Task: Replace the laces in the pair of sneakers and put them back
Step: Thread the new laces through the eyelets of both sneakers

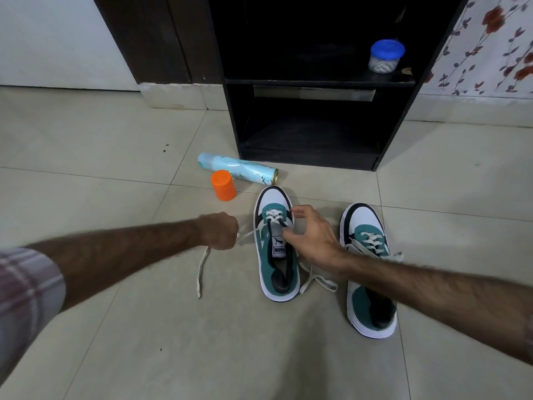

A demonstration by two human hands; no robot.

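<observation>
the left sneaker (277,243) is sitting on the floor tiles (115,174), laced only through its lower eyelets; the left hand (220,230) is gripping its lace (202,269) taut while the right hand (310,235) is pinching at the tongue. the right sneaker (367,267) is looking further laced, untied. shelving is remaining, likely in the black shoe rack (317,82).

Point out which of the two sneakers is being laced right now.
The left teal-and-white sneaker, nearer the orange cap: both hands work its white lace. The right sneaker lies untouched.
</observation>
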